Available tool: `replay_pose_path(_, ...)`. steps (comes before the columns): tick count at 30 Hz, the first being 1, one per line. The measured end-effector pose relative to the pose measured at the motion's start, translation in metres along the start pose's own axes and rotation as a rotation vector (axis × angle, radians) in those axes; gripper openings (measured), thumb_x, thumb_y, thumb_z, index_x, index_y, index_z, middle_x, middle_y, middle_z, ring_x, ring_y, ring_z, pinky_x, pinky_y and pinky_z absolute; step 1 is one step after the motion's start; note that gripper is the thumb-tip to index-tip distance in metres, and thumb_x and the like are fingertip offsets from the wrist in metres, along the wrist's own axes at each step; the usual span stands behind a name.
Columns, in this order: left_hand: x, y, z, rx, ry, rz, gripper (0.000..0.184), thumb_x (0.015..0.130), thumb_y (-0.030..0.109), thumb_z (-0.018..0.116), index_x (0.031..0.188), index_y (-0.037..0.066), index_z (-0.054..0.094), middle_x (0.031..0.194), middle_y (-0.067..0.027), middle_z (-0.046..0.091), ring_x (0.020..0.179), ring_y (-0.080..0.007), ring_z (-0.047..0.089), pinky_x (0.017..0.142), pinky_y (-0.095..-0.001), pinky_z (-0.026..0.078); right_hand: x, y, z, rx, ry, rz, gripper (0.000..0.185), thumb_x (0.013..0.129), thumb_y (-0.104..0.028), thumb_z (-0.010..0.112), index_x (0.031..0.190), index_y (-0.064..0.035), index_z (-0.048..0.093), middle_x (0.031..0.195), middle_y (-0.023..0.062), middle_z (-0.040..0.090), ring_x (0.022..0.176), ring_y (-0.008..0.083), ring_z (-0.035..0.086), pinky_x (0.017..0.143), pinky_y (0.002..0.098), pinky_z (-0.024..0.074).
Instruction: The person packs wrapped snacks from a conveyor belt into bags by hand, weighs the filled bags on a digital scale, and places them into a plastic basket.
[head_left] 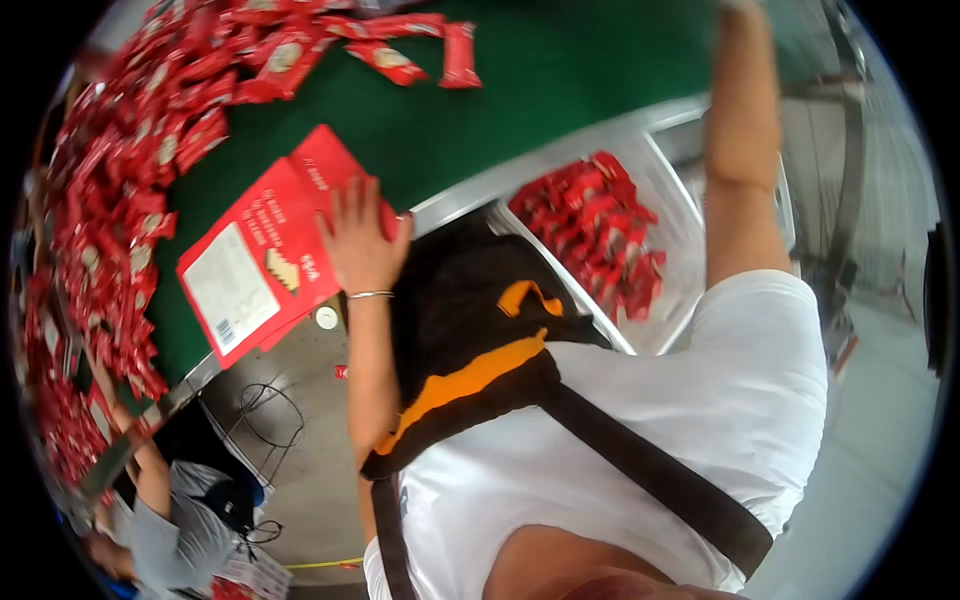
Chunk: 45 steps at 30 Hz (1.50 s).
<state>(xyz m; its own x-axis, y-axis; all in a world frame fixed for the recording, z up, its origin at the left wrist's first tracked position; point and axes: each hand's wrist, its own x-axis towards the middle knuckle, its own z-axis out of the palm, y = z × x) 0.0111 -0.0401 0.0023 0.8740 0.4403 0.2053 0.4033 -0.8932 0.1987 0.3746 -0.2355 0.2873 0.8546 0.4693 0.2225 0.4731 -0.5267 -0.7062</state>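
My left hand [365, 235] lies with fingers spread on a small stack of flat red printed bags [262, 240]. The bags rest on the green table surface [560, 60] near its metal edge, and the top one has a white label with a barcode. My right arm stretches up on the right, and my right hand [738, 6] is blurred and cut off by the top edge, so its fingers are hidden. Below that arm's left side, a white bin [675, 270] holds red wrapped packets [595, 235].
Many small red packets [105, 235] are heaped along the table's left and upper left. A co-worker in a grey shirt [180, 540] is at the lower left, with an arm reaching to the heap. A cable [270, 415] lies beyond the table edge.
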Motion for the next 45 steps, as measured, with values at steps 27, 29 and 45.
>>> replay_pose_path(27,0.003,-0.021,0.001,-0.096,-0.046,0.077,0.056,0.091,0.024,0.054,0.144,0.01,0.044,0.153,-0.0143,0.037,0.141,-0.0343,0.034,0.115,-0.0546,0.023,-0.378,0.538,0.019,-0.539,0.326,0.543,0.047,0.087,-0.01,0.06,0.134,-0.0062,0.054,0.121,0.0216,0.063,0.108,0.0387,0.062,0.096,0.0438,0.0481)
replay_pose_path(29,0.002,-0.019,-0.008,-0.26,0.05,-0.048,0.051,0.092,0.023,0.053,0.141,0.01,0.048,0.154,-0.015,0.033,0.141,-0.0354,0.033,0.115,-0.0557,0.023,-0.333,0.469,0.052,-0.297,0.452,0.32,0.034,0.092,-0.009,0.06,0.125,-0.003,0.061,0.117,0.0192,0.065,0.107,0.0343,0.063,0.096,0.039,0.0487)
replay_pose_path(45,-0.027,-0.039,-0.018,-0.16,-0.007,-0.248,0.047,0.092,0.026,0.059,0.138,0.018,0.055,0.154,-0.0232,0.029,0.143,-0.0422,0.027,0.109,-0.0709,0.017,-0.044,0.071,0.258,0.011,0.192,-0.158,0.055,0.083,-0.028,0.063,0.135,-0.0159,0.053,0.106,0.0173,0.066,0.097,0.0382,0.065,0.089,0.0433,0.0514)
